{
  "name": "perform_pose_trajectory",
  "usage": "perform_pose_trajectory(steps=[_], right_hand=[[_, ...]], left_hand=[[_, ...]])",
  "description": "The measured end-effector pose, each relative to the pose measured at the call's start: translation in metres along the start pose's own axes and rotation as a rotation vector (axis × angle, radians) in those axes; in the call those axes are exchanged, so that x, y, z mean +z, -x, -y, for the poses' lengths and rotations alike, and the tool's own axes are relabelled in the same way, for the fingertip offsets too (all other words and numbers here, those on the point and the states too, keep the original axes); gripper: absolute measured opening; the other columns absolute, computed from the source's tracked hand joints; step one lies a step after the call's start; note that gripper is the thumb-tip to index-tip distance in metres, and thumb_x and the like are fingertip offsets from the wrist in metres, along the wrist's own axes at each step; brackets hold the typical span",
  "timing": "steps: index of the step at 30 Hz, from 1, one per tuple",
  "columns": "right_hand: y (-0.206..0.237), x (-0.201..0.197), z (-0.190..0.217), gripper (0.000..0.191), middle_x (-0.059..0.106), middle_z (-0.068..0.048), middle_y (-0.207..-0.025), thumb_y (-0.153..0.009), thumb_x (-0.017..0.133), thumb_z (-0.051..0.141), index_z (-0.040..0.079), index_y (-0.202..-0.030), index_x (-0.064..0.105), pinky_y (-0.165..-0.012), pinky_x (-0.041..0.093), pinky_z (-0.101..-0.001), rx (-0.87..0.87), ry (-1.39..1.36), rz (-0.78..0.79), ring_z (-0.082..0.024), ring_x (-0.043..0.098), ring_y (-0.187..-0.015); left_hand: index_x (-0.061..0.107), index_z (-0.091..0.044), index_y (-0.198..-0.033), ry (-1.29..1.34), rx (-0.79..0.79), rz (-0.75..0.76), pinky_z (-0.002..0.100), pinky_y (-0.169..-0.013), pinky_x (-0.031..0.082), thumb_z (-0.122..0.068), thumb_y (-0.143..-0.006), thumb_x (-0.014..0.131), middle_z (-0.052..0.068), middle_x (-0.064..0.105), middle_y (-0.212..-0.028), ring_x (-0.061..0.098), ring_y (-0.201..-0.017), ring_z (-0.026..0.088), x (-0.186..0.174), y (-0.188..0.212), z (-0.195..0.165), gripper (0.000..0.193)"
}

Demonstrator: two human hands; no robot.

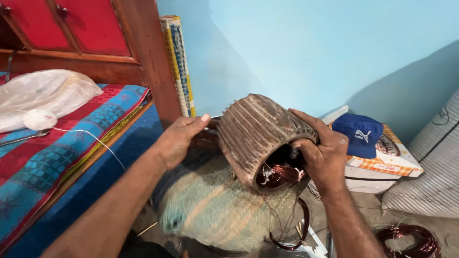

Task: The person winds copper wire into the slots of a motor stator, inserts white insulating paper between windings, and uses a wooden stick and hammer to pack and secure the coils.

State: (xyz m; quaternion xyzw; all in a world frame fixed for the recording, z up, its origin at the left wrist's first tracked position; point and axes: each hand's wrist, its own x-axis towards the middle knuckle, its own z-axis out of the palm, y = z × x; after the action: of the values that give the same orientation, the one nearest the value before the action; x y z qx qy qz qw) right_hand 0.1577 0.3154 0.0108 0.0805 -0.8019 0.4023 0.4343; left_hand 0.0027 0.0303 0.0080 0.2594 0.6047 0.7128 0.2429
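**One head-worn view, angled down and forward**

Taken from the wearer's head, tilted down and ahead over both forearms. Close in: left hand and right hand near mid-frame, on the ribbed metal cylinder (its open end turned toward the lens). Faces a pale blue wall straight ahead. Bed along the left edge, red wooden headboard at upper left, floor low on the right. No second view, so no shared part of the scene.
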Motion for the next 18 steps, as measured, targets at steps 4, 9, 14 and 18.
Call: perform_pose_trajectory(steps=[4,9,14,18], right_hand=[[0.001,0.003,-0.018,0.076,0.073,0.0,-0.078,-0.076,0.071,0.059,0.011,-0.136,0.075,-0.042,0.036,-0.0239,0.268,-0.295,0.053,-0.006,0.052,-0.056],[0.007,-0.006,-0.004,0.055,0.071,-0.007,-0.112,-0.098,0.06,0.043,0.01,-0.142,0.063,-0.081,0.053,-0.0248,0.014,-0.107,0.024,-0.013,0.065,-0.101],[0.047,-0.032,0.042,0.026,0.074,-0.012,-0.113,-0.099,0.065,0.018,0.016,-0.124,0.073,-0.082,0.062,-0.0367,0.401,0.014,-0.103,-0.023,0.076,-0.102],[0.054,-0.025,0.032,0.034,0.075,-0.015,-0.124,-0.086,0.075,0.012,0.012,-0.119,0.07,-0.101,0.057,-0.045,-0.071,0.066,0.263,-0.028,0.069,-0.12]], left_hand=[[0.066,0.005,-0.123,-0.019,-0.156,-0.104,0.048,-0.085,0.061,-0.039,-0.103,0.053,0.016,0.074,-0.108,0.072,-0.094,0.032,-0.007,-0.011,-0.012,0.049],[0.066,-0.008,-0.125,0.016,-0.178,0.104,0.039,-0.094,0.059,-0.003,-0.086,0.061,0.005,0.074,-0.112,0.072,-0.103,0.02,-0.01,-0.047,-0.013,0.039],[0.068,-0.002,-0.127,0.044,-0.185,0.242,0.046,-0.092,0.056,-0.002,-0.089,0.064,0.014,0.072,-0.113,0.067,-0.1,0.025,-0.01,-0.063,0.012,0.038],[0.065,-0.006,-0.13,-0.611,-0.176,0.115,0.048,-0.098,0.055,-0.016,-0.098,0.061,0.014,0.072,-0.118,0.069,-0.105,0.027,-0.006,-0.086,0.029,0.034]])
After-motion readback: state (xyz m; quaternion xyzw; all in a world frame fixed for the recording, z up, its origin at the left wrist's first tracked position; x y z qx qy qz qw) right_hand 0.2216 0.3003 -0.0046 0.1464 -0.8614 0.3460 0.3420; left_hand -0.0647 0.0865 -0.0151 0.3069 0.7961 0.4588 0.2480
